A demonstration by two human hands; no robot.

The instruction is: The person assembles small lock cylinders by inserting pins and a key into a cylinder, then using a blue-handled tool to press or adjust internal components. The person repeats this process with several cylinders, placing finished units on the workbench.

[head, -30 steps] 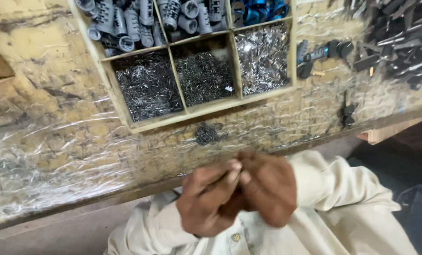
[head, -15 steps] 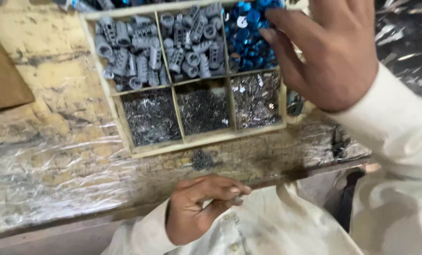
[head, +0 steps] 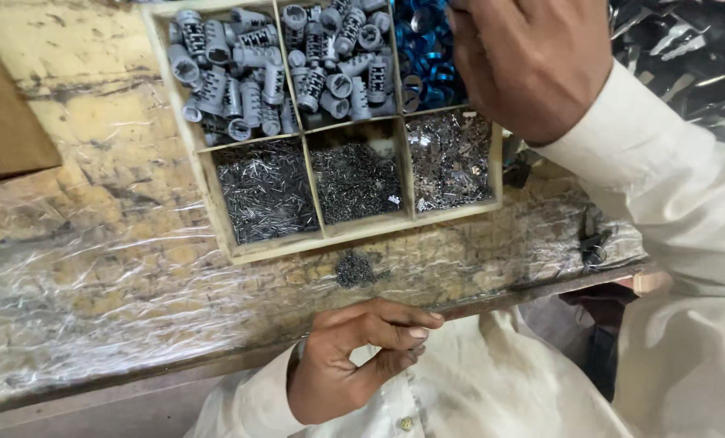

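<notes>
Overhead, the right hand (head: 533, 61) reaches into the top-right compartment of a pale wooden divided tray (head: 216, 203), fingers curled down among the small blue metal rings (head: 423, 57); whether it has gripped a ring cannot be told, as the fingertips are hidden. Left hand (head: 354, 357) sits low by the bench edge, near the white shirt, thumb and forefinger curled towards each other; anything pinched there is too small to make out. Grey slotted metal cylinders (head: 289, 65) fill the two upper-left compartments. Lower row holds fine dark pins (head: 266, 191), darker small bits (head: 354, 182) and shiny metal scraps (head: 451, 158). Tray rests on a worn bench covered with clear plastic sheet (head: 94, 268). A small heap of dark pins (head: 354, 269) lies just below the tray.
</notes>
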